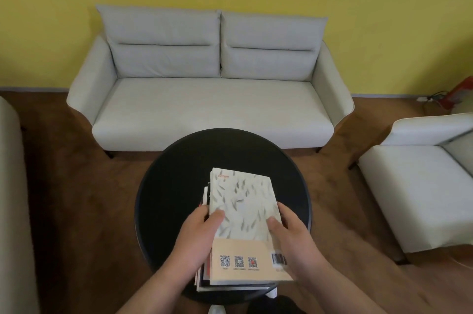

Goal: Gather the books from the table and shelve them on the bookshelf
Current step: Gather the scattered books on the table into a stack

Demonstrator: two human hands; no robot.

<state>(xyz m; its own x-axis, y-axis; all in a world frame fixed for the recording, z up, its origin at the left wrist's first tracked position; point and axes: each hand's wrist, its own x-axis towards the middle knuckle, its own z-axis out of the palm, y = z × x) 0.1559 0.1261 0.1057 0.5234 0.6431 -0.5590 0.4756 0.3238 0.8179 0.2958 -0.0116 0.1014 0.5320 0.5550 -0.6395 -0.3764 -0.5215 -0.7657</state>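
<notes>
- On the round black surface (163,185), close to its near edge, sits the stack of books (230,257); the top book (243,213) lies back cover up, pale with grey flecks, a tan band carrying codes and a barcode.
- Our left hand (197,239) clasps the stack's left side, thumb across the top cover, fingers curled against the edges below.
- Our right hand (291,231) mirrors it on the right side, thumb on the cover, fingers wrapped down past the edge; how far they reach beneath is hidden.
- Both grips are therefore pressed onto the stack from either side, not spread open.
- We judge these to be paperbacks: covers that flex, and smooth enough to slide on one another. The lower books sit slightly askew, their edges poking out at the left.
- Together they will likely weigh a fair amount, so squeezing the sides alone risks the middle ones slipping out.
- Better to get fingers under the bottom book and keep thumbs on top, holding the pile level.
- No bookshelf shows from here; only a grey sofa (212,98) and an armchair (419,185) lie beyond.
</notes>
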